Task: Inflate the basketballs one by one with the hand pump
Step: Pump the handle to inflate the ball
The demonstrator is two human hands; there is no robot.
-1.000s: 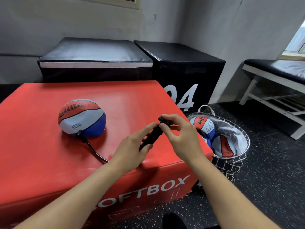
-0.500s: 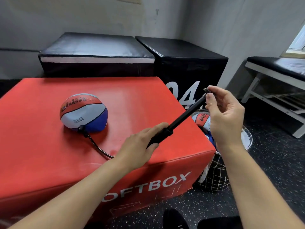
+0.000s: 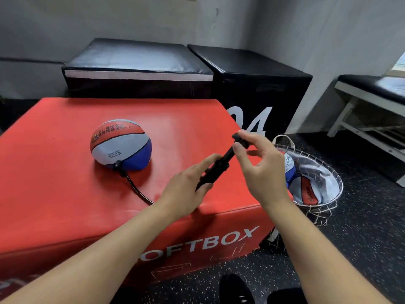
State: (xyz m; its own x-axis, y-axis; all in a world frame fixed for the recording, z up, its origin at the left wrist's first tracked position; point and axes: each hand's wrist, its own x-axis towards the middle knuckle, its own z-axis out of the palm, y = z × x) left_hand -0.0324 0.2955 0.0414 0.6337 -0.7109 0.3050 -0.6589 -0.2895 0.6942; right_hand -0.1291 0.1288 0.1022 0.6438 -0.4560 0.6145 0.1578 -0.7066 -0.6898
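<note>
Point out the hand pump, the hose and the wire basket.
hand pump (image 3: 215, 172): head view, black barrel.
hose (image 3: 137, 191): head view, mid-length on the box.
wire basket (image 3: 338, 183): head view, right rim.

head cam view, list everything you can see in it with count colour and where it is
basketball: 1, red, white and blue, soft and sagging, on the red box, left of the hands
hose: 1, black, from the ball's lower side across the box top toward the left hand
hand pump: 1, black, above the box's near right corner, held in both hands
red box: 1, red with white lettering, centre foreground
black boxes: 2, black, behind the red box by the wall
wire basket: 1, white wire, on the floor right of the red box
balls in basket: at least 2, red, white and blue
bench: 1, white frame, black pad, far right
left hand: grips the pump barrel
right hand: pinches the pump handle
</note>
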